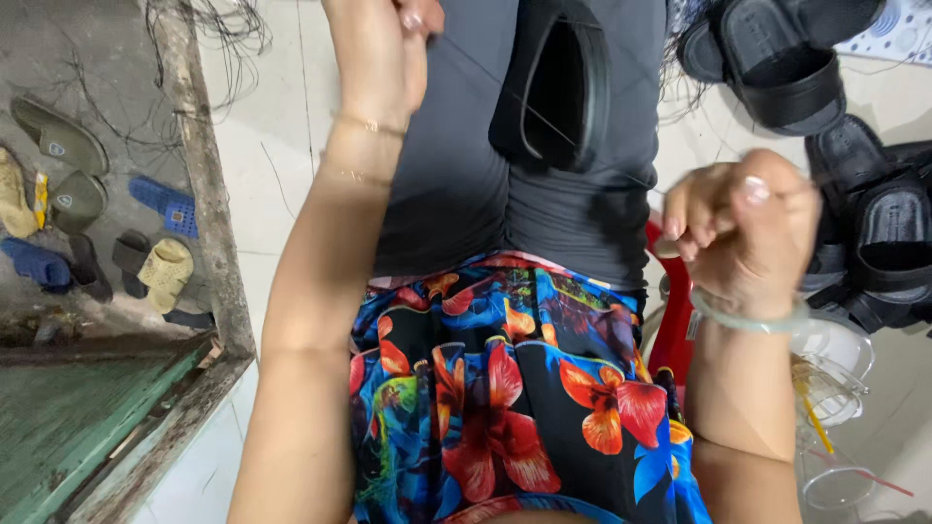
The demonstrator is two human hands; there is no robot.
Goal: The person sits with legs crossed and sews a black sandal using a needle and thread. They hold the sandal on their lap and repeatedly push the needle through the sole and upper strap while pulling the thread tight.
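Note:
A black sandal [553,92] lies on my lap, across grey trousers [456,175]. My left hand [383,49] is raised over the left thigh near the top edge, its fingers closed on a thin dark thread [621,112]. The thread runs taut over the sandal to my right hand [743,228], whose fist pinches the other end; a small tool in it may be a needle, but I cannot tell. A pale green bangle [748,318] sits on the right wrist. A thin gold bracelet [369,124] circles the left wrist.
Several black sandals [777,58] are heaped at the right, more of them lower down [874,233]. A red plastic stool [675,320] and clear cups with straws [825,388] stand beside my right arm. Left of a concrete step edge [209,194], slippers [165,272] lie on lower ground.

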